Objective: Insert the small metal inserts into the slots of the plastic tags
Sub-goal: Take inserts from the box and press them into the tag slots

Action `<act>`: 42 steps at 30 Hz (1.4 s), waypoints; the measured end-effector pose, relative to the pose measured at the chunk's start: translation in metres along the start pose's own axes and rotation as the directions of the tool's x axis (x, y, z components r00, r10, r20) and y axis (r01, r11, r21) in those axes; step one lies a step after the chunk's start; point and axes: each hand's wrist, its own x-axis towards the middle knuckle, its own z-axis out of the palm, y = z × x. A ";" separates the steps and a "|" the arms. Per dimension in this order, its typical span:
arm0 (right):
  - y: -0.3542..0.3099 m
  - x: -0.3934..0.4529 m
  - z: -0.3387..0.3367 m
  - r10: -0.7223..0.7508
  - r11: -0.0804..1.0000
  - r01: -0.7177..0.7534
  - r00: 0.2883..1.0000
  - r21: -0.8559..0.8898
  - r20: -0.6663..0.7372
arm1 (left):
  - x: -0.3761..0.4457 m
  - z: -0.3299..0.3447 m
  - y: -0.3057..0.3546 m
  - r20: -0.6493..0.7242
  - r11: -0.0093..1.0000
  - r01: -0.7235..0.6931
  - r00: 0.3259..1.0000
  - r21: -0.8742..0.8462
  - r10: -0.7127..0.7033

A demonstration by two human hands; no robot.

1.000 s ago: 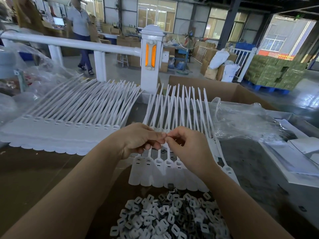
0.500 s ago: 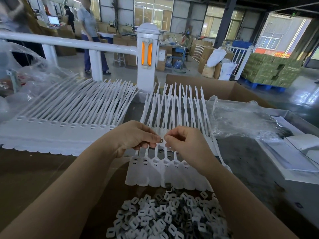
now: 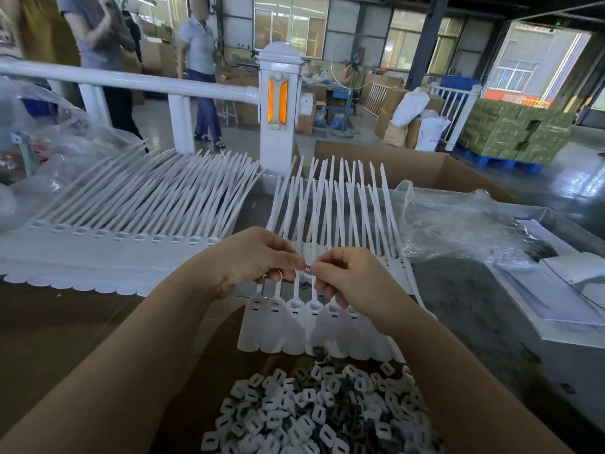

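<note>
Metal insert [image 3: 307,269], tiny, silvery and notched, sat pinched between my left hand [image 3: 252,257] and right hand [image 3: 352,283], fingers curled, above a white strip of plastic tags [image 3: 294,332] near the worktop's [image 3: 65,322] front edge; I could read no writing.

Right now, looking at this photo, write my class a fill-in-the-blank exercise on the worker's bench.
1. The small metal insert is pinched between ___ hands.
2. The strip of white tags lies ___ the hands.
3. The heap of small square pieces lies ___ to the camera than the tags.

Missing words: both; under; nearer
</note>
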 end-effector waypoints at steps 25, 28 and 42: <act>0.012 0.005 -0.003 0.163 0.984 -0.160 0.986 -0.079 0.021 | 0.005 0.018 -0.004 0.072 0.959 0.237 0.966 0.154 -0.250; 0.012 0.005 -0.003 0.165 0.983 -0.162 0.986 -0.091 0.027 | 0.006 0.021 -0.002 0.051 0.955 0.233 0.968 0.181 -0.246; 0.012 0.004 -0.003 0.171 0.982 -0.166 0.984 -0.087 0.044 | 0.004 0.019 -0.006 0.018 0.934 0.137 0.988 0.330 -0.151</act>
